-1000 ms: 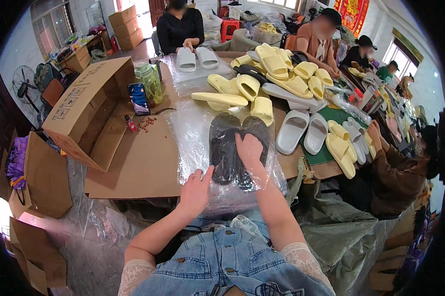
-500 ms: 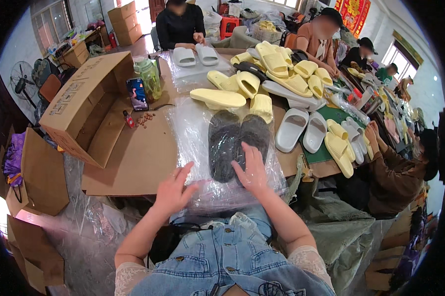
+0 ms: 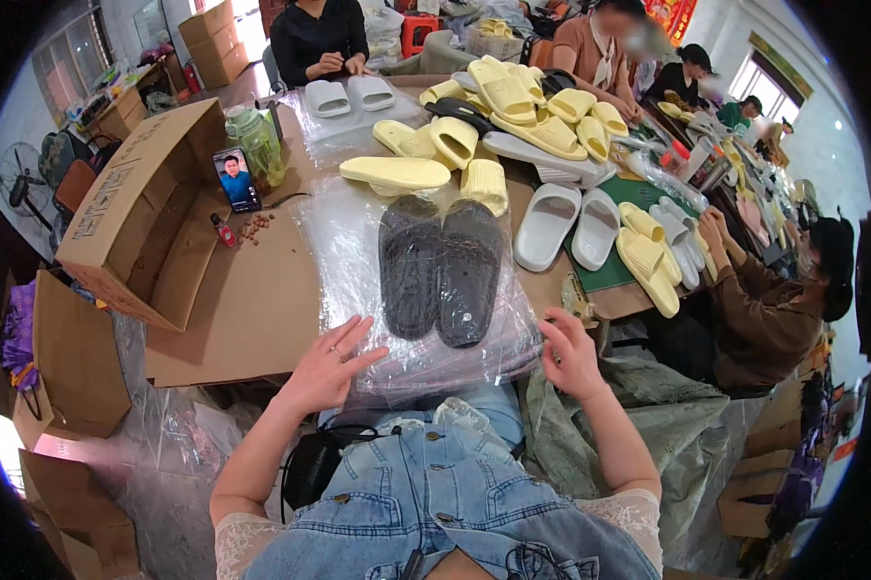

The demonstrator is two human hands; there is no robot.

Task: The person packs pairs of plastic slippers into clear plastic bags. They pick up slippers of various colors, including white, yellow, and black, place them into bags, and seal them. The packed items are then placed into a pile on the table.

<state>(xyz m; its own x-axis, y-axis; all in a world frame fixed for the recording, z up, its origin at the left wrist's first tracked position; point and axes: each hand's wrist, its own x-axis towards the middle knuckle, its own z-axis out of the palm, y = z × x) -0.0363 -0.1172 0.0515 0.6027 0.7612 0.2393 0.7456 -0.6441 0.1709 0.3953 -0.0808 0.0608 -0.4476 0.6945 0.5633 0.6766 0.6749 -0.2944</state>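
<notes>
Since half a second ago the right hand (image 3: 572, 356) has come off the dark slippers (image 3: 409, 271) and swung out right, so now it's by the near right corner of the clear plastic bag (image 3: 346, 261). The left hand (image 3: 327, 365) is roughly where it was, at the near left corner. The whole view has slid left a bit too, so I think the head turned.

Neither hand's gripping anything. Left is spread pretty wide, thumb well off the fingers; right is looser, fingers a bit bent with a gap to the thumb. Can't tell if any fingertips actually touch the plastic.

The slippers lie side by side in the bag, long axis running near to far, between the hands but a bit farther out than both. From the left hand they're far and right, from the right hand far and left. Left hand's the closer one, its thumb just beside the near end of the left slipper.

Just beyond them a yellow slipper (image 3: 395, 172) lies crosswise, with a white pair (image 3: 547, 227) off to the right and an empty-looking cardboard box (image 3: 145, 208) to the left.
</notes>
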